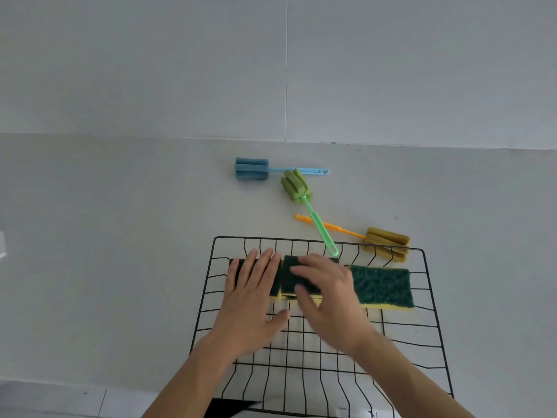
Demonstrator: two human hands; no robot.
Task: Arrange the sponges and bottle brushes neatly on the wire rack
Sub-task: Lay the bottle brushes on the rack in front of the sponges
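Note:
A black wire rack (211, 276) lies on the grey counter. Three green-topped yellow sponges lie in a row across its far half. My left hand (251, 294) rests flat on the left sponge (275, 292), fingers spread. My right hand (325, 297) lies over the middle sponge (291, 263), fingers apart, slightly blurred. The right sponge (381, 286) is uncovered. Beyond the rack lie a blue bottle brush (251, 168), a green bottle brush (295, 185) whose handle tip reaches over the rack's far edge, and a yellow bottle brush (387, 239) with an orange handle.
The grey counter (105, 236) stretches to the left and right of the rack, with a pale wall (180, 70) behind it. The counter's front edge shows at the bottom left. A small white object (2, 245) sits at the far left edge.

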